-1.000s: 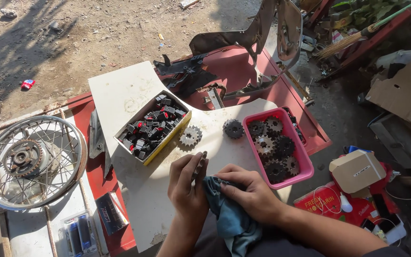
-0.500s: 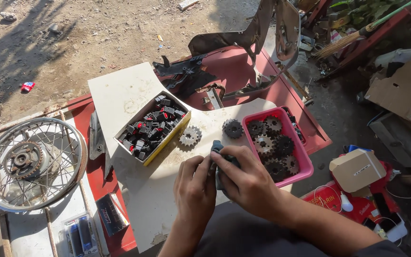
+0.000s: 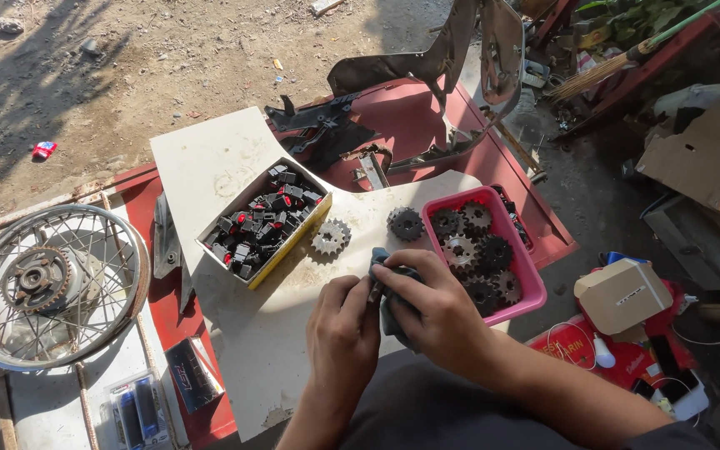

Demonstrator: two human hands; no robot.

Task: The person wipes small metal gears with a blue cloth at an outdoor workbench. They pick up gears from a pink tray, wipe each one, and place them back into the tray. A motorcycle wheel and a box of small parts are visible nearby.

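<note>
Both hands closed on a dark blue rag over the cream board.
Left hand [image 3: 345, 327] fingers curl onto the rag [image 3: 387, 302] from 9 o'clock; right hand [image 3: 428, 307] wraps it, fingers clamped; pink tray [image 3: 517, 268] of sprockets at 2 o'clock.

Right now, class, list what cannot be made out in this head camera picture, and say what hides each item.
1. The part inside the blue cloth: covered by the cloth, the left hand and the right hand.
2. The lowest sprockets in the pink tray: buried under those on top.
3. The small red and black parts in the cardboard box: too small to identify.
4. The cardboard sheet at right: cut off by the picture's edge.
</note>
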